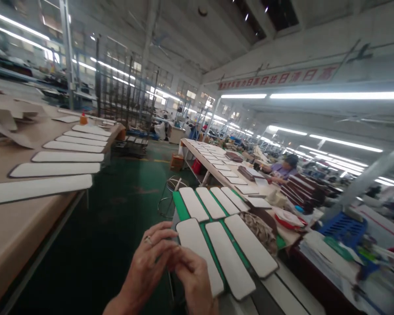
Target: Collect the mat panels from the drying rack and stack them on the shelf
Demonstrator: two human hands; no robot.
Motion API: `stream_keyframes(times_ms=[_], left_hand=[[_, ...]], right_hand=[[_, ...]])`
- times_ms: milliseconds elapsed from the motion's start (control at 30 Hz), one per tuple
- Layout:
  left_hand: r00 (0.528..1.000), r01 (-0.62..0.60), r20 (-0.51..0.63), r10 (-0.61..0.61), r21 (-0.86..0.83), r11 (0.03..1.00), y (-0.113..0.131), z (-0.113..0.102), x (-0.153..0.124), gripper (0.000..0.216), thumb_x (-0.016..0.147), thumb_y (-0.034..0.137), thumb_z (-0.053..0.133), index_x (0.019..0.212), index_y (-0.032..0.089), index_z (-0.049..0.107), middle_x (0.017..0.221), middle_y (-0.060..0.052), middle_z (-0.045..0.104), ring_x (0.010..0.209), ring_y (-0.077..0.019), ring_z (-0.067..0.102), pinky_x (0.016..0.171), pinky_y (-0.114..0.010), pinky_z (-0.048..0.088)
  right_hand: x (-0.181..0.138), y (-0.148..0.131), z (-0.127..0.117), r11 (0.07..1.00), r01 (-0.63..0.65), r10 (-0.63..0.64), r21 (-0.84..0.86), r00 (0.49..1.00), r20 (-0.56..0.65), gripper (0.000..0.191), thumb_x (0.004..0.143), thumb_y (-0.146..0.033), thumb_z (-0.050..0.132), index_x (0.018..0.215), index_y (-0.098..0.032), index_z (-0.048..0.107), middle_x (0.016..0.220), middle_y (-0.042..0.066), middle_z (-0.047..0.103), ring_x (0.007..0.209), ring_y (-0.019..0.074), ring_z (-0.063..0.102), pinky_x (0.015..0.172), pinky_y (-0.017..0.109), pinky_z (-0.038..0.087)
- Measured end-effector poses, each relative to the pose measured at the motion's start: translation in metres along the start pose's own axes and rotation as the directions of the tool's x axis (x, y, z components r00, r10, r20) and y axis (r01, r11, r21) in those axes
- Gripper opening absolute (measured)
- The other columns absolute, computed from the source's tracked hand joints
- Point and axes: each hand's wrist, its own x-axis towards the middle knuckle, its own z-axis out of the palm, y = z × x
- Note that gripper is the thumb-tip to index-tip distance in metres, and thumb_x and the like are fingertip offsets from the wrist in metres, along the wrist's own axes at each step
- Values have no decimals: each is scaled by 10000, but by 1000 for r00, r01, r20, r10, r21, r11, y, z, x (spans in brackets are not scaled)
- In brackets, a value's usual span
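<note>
My left hand (151, 258), with a ring on one finger, and my right hand (193, 280) are raised together at the bottom centre, fingertips pinched against each other. Whatever lies between the fingers is too small to make out. Just beyond them several white oblong pads with dark edges (228, 258) lie in rows on a green mat (180, 205) on the near table. The closest pad (197, 249) is right behind my right hand.
A long brown table (6, 227) on the left carries a row of the same white pads (55, 169) and an orange bottle (83, 118). A green-floored aisle (118, 205) runs between tables. A person in purple (282, 168) works at a far table by stacked dark pieces; a blue crate (343, 227) stands right.
</note>
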Motion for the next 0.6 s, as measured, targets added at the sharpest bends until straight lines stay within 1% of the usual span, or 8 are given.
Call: stream_keyframes(times_ms=[100, 200, 233, 300, 400, 467, 533, 600], left_hand=[[995, 16, -96, -3, 133, 991, -58, 14, 51, 99, 883, 209, 494, 858, 233, 587, 952, 3, 635, 1038, -141, 535, 863, -215, 446], [988, 64, -155, -22, 274, 960, -119, 22, 91, 129, 895, 270, 468, 852, 227, 582, 952, -4, 612, 984, -149, 548, 862, -232, 412], [985, 85, -168, -34, 308, 948, -141, 25, 102, 143, 894, 290, 462, 842, 227, 580, 954, -7, 607, 967, -155, 555, 863, -246, 405], [979, 135, -186, -77, 320, 938, -189, 32, 122, 176, 891, 336, 451, 825, 229, 574, 952, -7, 607, 930, -160, 573, 855, -262, 408], [966, 223, -179, -185, 224, 949, -272, 45, 156, 221, 880, 406, 458, 791, 237, 567, 931, 9, 625, 896, -149, 599, 839, -250, 436], [950, 282, -182, -254, 153, 947, -329, 54, 184, 224, 871, 412, 478, 763, 239, 568, 923, 20, 637, 895, -141, 608, 817, -233, 449], [942, 286, -221, -252, 135, 949, -383, 64, 217, 189, 868, 365, 503, 753, 235, 577, 908, 21, 643, 894, -137, 609, 800, -225, 456], [948, 223, -269, -172, 172, 959, -430, 76, 252, 129, 861, 279, 530, 762, 227, 592, 882, 14, 648, 893, -139, 602, 809, -231, 461]], right_hand=[[93, 7, -4, 981, -64, 44, 184, 993, 112, 208, 701, -96, 445, 722, -117, 650, 716, 21, 581, 704, 103, 515, 691, 193, 412], [176, 23, 1, 940, -107, 36, 325, 975, 219, 298, 653, -67, 414, 787, -116, 676, 722, 17, 577, 690, 98, 511, 689, 196, 420], [202, 31, 2, 941, -90, 11, 326, 972, 236, 326, 660, -67, 407, 820, -122, 686, 717, 12, 578, 679, 95, 511, 687, 192, 425], [253, 50, 2, 970, 17, -75, 243, 970, 230, 360, 710, -75, 393, 889, -138, 698, 727, 12, 600, 675, 97, 529, 694, 189, 436], [336, 81, 2, 978, 205, -197, -46, 970, 144, 371, 793, -106, 373, 991, -154, 683, 839, 41, 643, 763, 132, 577, 763, 225, 456], [396, 101, 6, 939, 264, -245, -221, 963, 111, 378, 806, -111, 371, 1048, -154, 658, 923, 61, 639, 835, 156, 582, 799, 255, 456], [457, 117, 13, 944, 270, -246, -189, 959, 141, 391, 806, -118, 385, 1109, -157, 628, 985, 71, 630, 880, 168, 583, 803, 268, 462], [515, 132, 19, 983, 176, -183, 52, 963, 197, 388, 816, -157, 431, 1166, -166, 597, 1046, 73, 624, 942, 177, 586, 848, 284, 464]])
